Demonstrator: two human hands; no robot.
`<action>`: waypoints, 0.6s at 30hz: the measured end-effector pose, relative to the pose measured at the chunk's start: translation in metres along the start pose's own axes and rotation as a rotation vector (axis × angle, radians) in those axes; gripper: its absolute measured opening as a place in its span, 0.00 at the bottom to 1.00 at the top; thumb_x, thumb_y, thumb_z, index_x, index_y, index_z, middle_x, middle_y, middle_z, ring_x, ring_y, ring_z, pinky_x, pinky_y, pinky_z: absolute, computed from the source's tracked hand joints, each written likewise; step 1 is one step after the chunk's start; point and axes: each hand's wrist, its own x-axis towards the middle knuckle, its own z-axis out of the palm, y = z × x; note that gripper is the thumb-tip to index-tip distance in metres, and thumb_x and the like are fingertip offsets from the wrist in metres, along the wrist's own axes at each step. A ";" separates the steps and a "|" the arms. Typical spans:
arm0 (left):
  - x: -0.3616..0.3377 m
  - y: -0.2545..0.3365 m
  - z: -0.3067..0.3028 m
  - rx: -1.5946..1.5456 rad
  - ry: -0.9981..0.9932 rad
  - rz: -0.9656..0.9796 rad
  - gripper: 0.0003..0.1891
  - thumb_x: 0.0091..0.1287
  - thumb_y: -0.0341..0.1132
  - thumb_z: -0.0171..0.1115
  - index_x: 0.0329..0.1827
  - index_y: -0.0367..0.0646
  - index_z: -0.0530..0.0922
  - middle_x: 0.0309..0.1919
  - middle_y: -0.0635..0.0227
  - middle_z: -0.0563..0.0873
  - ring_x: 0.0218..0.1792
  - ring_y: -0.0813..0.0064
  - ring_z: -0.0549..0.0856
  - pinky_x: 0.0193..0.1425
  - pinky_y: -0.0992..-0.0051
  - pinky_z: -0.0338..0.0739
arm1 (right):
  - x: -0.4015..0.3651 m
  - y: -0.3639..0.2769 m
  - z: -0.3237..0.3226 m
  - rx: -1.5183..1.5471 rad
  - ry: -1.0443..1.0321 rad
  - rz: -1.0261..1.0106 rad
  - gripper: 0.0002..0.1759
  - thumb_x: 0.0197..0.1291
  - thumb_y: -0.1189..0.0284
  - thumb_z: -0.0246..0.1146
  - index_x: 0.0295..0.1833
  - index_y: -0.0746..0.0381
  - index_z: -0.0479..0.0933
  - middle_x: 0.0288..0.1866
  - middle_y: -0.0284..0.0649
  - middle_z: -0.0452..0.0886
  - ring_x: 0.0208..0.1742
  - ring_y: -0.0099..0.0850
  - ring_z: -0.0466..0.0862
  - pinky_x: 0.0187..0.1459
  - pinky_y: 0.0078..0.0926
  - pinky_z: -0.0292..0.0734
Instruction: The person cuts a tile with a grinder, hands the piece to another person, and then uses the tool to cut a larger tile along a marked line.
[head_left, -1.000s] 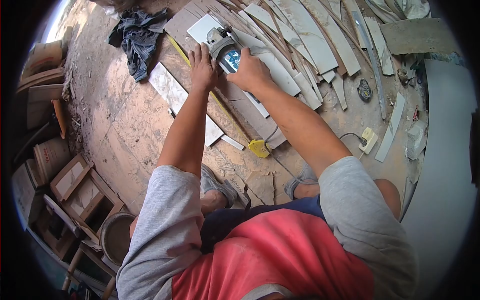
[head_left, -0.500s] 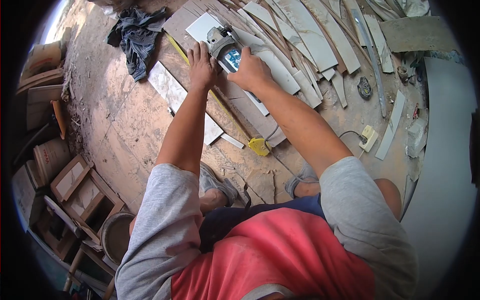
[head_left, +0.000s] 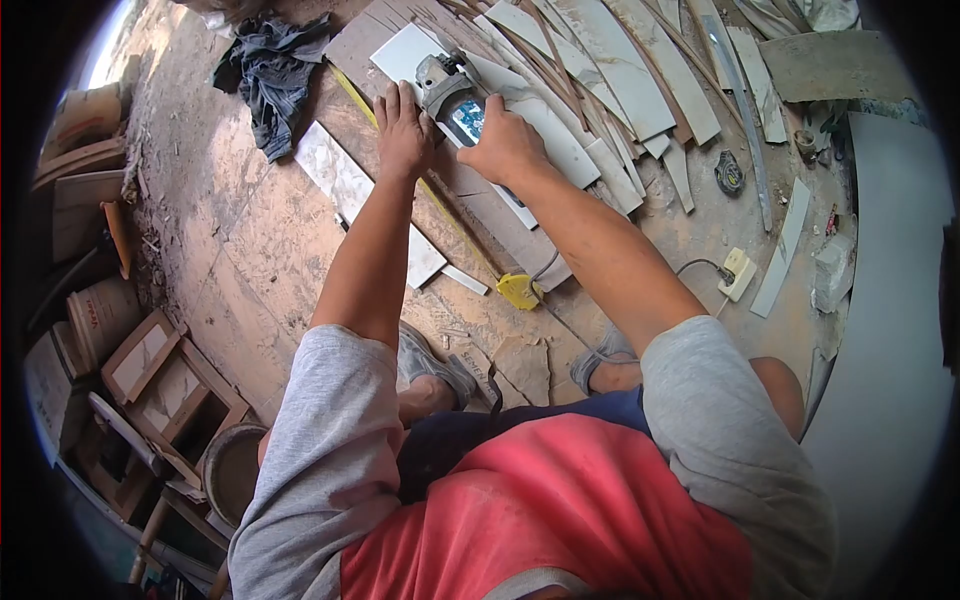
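Observation:
My right hand [head_left: 507, 145] is wrapped around the body of a handheld tile cutter [head_left: 466, 118], a grey and black power tool with a blue label. The tool rests on a long white tile [head_left: 555, 150]. Just left of it lies my left hand [head_left: 405, 132], fingers stretched out and pressed down flat, fingertips close to the tool's front. What lies right under the palm is hidden. A grey board [head_left: 490, 222] is beneath the tile. Along the board's left side runs the yellow blade of a tape measure [head_left: 519, 292], its case near my feet.
A marbled tile strip [head_left: 335, 170] and dark cloth [head_left: 270, 75] lie at left. Cut tile strips [head_left: 620, 75] pile up at upper right. A second tape measure [head_left: 729, 173] and a power socket [head_left: 737, 275] are at right. The tool's cord [head_left: 575, 335] passes by my feet.

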 end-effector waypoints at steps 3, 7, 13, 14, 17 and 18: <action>0.001 -0.002 0.001 -0.006 -0.005 -0.005 0.34 0.75 0.44 0.49 0.81 0.44 0.52 0.81 0.53 0.53 0.80 0.42 0.49 0.82 0.57 0.47 | -0.001 0.000 0.001 -0.001 -0.014 0.007 0.41 0.49 0.62 0.71 0.65 0.68 0.61 0.54 0.57 0.83 0.56 0.51 0.84 0.58 0.43 0.80; -0.001 0.003 -0.002 -0.023 -0.007 -0.025 0.34 0.75 0.45 0.48 0.81 0.44 0.53 0.81 0.53 0.53 0.80 0.42 0.49 0.83 0.57 0.47 | -0.001 0.003 0.002 0.002 -0.004 0.014 0.41 0.49 0.63 0.71 0.65 0.68 0.61 0.54 0.57 0.83 0.56 0.50 0.84 0.58 0.44 0.80; 0.001 0.002 -0.001 -0.023 -0.010 -0.027 0.34 0.75 0.45 0.48 0.81 0.44 0.52 0.81 0.53 0.52 0.80 0.43 0.48 0.83 0.58 0.47 | -0.004 0.005 0.002 0.010 -0.010 0.015 0.40 0.49 0.63 0.70 0.64 0.67 0.61 0.54 0.57 0.83 0.56 0.50 0.84 0.58 0.44 0.80; 0.002 0.001 0.000 -0.012 -0.018 -0.026 0.34 0.75 0.45 0.48 0.81 0.44 0.51 0.81 0.53 0.52 0.80 0.43 0.48 0.83 0.58 0.47 | -0.004 0.005 0.002 0.011 -0.005 0.009 0.40 0.48 0.63 0.70 0.64 0.67 0.61 0.53 0.57 0.83 0.56 0.50 0.84 0.58 0.44 0.80; 0.001 -0.001 0.000 0.004 -0.032 -0.029 0.34 0.75 0.45 0.48 0.81 0.44 0.51 0.81 0.53 0.52 0.80 0.43 0.48 0.83 0.58 0.47 | -0.003 0.006 0.005 0.000 0.003 0.009 0.40 0.48 0.63 0.70 0.64 0.67 0.62 0.52 0.57 0.83 0.55 0.51 0.85 0.58 0.45 0.80; 0.003 0.000 -0.002 0.007 -0.041 -0.028 0.34 0.75 0.45 0.48 0.81 0.44 0.51 0.81 0.53 0.52 0.80 0.42 0.48 0.83 0.57 0.47 | -0.002 0.008 0.006 -0.002 0.004 0.002 0.40 0.48 0.63 0.70 0.64 0.67 0.62 0.52 0.57 0.83 0.55 0.51 0.85 0.58 0.45 0.80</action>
